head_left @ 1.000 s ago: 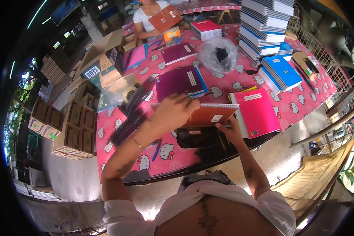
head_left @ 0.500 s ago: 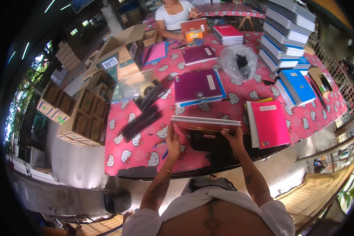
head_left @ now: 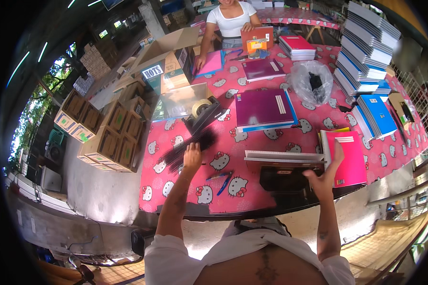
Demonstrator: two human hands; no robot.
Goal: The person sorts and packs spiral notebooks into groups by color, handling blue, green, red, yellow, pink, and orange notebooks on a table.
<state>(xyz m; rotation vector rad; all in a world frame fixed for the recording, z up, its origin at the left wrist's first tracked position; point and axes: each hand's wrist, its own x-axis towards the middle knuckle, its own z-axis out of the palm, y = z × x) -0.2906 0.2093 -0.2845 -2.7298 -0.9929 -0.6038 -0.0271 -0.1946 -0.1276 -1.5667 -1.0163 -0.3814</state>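
My left hand [head_left: 192,155] reaches out onto a heap of black plastic binding strips [head_left: 188,148] on the pink cartoon-cat tablecloth [head_left: 185,194]; its fingers lie among the strips, so its grip is unclear. My right hand [head_left: 325,176] hovers open, fingers spread, beside a black binding machine [head_left: 284,179] at the table's near edge. A flat stack of white pages [head_left: 284,156] lies on top of the machine. A pink spiral notebook [head_left: 348,159] lies just right of my right hand. Two blue pens [head_left: 223,179] rest between my hands.
Purple notebooks [head_left: 264,109], a tape dispenser [head_left: 202,111], a clear bag [head_left: 311,80] and tall blue notebook stacks [head_left: 366,52] fill the table. Another person [head_left: 230,21] stands at the far side holding an orange book. Cardboard boxes [head_left: 109,128] stand left of the table.
Both hands have let go of the page stack, which now rests on the machine. My left hand moved left to the black strips; my right hand drew back to the right.
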